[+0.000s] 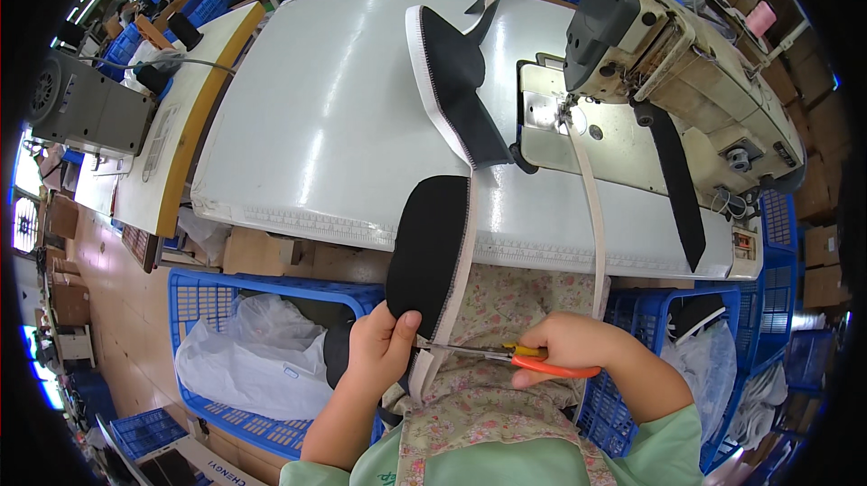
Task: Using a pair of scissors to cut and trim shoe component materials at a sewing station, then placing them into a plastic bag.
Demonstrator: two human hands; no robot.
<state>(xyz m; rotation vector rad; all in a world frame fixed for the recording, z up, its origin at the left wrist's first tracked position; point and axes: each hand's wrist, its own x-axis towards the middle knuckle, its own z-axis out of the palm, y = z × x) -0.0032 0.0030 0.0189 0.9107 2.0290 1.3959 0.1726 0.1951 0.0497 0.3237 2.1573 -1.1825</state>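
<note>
My left hand [379, 350] is closed on the lower end of a black fabric piece [433, 242], which hangs over the table's front edge. A pale stitched tape [467, 256] runs along the piece's right side and links it to more dark fabric pieces [456, 61] on the table. In my right hand [578, 343] is a pair of scissors [553, 368] with orange and yellow handles. Their blades point left and reach the tape just beside my left fingers. Whether the blades are open or closed on the tape is hard to make out.
A sewing machine [668, 61] stands on the right of the white table [316, 107]. From its needle area another pale tape [587, 179] trails over the front edge. A black strip [675, 188] hangs from the machine. Blue crates [271, 280] flank my lap, one holding plastic bags [257, 359].
</note>
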